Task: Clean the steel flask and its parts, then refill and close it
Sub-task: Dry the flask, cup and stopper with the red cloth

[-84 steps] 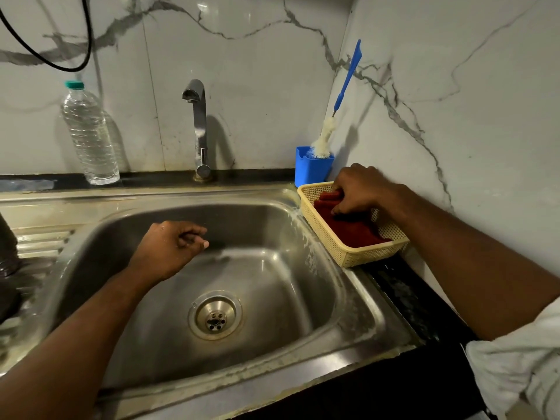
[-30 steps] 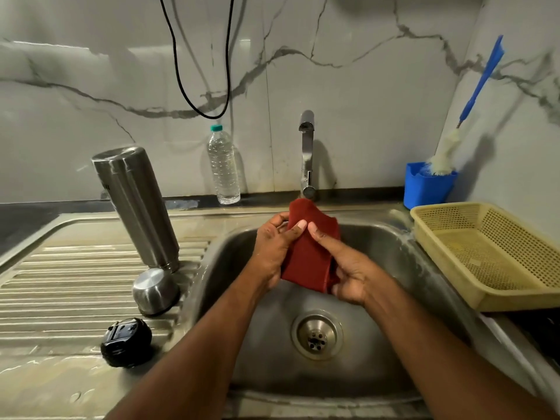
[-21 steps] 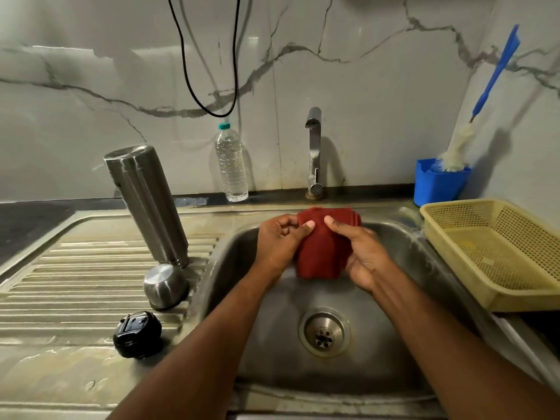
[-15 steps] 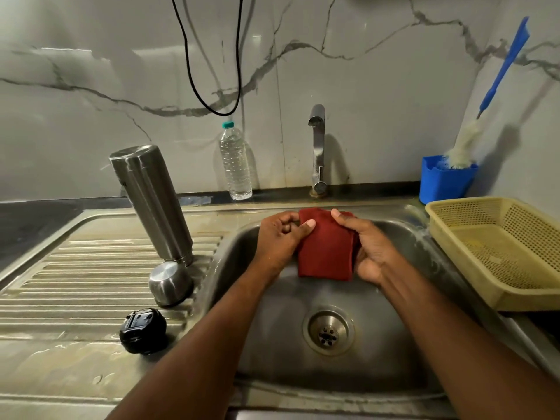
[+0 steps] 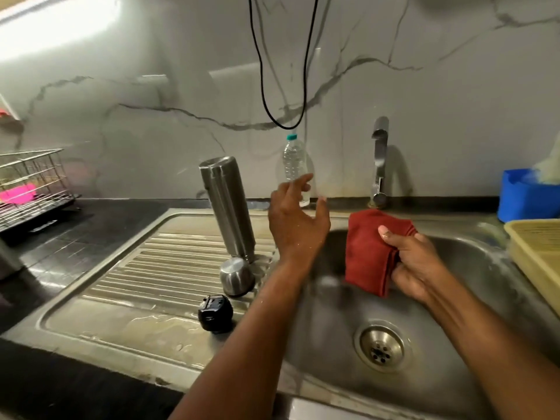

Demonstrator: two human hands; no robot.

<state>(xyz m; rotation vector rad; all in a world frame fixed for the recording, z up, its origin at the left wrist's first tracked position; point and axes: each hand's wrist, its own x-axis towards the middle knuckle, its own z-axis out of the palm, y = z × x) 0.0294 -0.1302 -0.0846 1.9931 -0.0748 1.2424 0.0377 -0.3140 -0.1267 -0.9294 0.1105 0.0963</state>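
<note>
The steel flask [image 5: 228, 207] stands inverted on the drainboard [image 5: 121, 280], left of the sink basin [image 5: 454, 313]; its steel cup [image 5: 236, 276] and black stopper [image 5: 215, 313] lie just in front. The left hand [image 5: 295, 221], fingers spread and empty, reaches toward the flask; the right hand [image 5: 413, 262] grips a folded red cloth [image 5: 368, 250] over the basin. Judging by this, drying begins — next, grasp the flask. No writing is legible — the stopper's markings seem blurred.

Your right hand [image 5: 415, 265] grips the red cloth [image 5: 368, 253] over the sink [image 5: 472, 265]; your left hand [image 5: 295, 221] hovers open beside the flask [image 5: 227, 207].
</note>
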